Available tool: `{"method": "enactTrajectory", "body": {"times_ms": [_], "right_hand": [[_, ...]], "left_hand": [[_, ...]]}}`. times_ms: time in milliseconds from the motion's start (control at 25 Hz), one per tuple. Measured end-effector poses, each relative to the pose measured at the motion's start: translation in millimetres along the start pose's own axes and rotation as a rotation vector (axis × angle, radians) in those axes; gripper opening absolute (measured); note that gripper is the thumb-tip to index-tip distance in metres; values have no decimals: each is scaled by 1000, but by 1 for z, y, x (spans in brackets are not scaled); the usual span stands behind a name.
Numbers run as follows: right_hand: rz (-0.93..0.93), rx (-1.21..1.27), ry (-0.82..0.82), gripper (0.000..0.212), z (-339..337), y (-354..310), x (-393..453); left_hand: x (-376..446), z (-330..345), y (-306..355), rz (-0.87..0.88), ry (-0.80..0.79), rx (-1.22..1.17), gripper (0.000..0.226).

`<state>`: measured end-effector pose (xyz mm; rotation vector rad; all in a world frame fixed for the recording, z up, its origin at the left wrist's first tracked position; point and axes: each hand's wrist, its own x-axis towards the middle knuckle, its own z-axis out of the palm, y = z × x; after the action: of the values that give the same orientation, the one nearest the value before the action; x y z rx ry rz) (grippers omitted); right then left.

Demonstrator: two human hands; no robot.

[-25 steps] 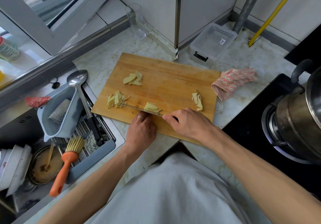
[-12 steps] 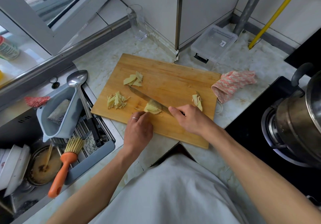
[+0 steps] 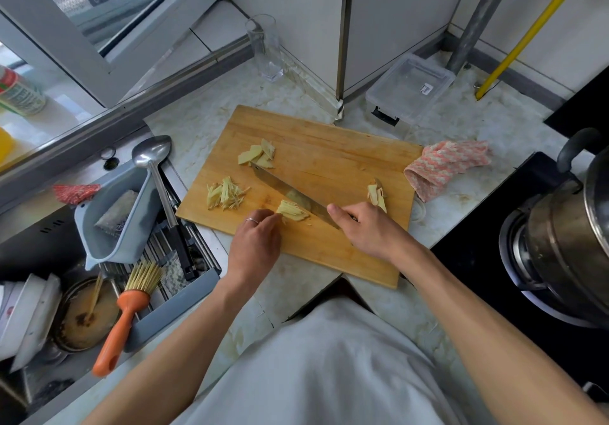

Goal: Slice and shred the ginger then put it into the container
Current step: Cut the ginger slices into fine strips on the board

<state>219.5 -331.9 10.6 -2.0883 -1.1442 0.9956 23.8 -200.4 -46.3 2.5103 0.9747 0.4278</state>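
The right hand (image 3: 369,230) gripped the knife (image 3: 290,193); the left hand (image 3: 258,243) pinched the sliced ginger stack (image 3: 292,211). From flat along the cutting board (image 3: 329,160) edge a second before, the blade had swung diagonal, so shredding seemed to resume. The container (image 3: 410,86) waited on the tabletop (image 3: 197,118).

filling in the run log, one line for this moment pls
step: shredding ginger | right hand: grips knife | left hand: steadies ginger stack | container: empty
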Motion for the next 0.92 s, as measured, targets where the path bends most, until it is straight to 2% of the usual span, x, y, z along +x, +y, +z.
{"method": "enactTrajectory", "body": {"times_ms": [240,600,800,920], "right_hand": [[14,4,-3,58,6,6,-1],[-27,-91,-78,58,0,-1,-3],[-47,-175,-104,60,-1,-7,-4],[-54,-260,-101,61,-1,-10,-5]], "left_hand": [[15,6,-12,97,23,131,20],[20,13,-8,45,100,161,8],[11,16,-7,49,98,260,30],[7,16,-4,55,54,327,35]]}}
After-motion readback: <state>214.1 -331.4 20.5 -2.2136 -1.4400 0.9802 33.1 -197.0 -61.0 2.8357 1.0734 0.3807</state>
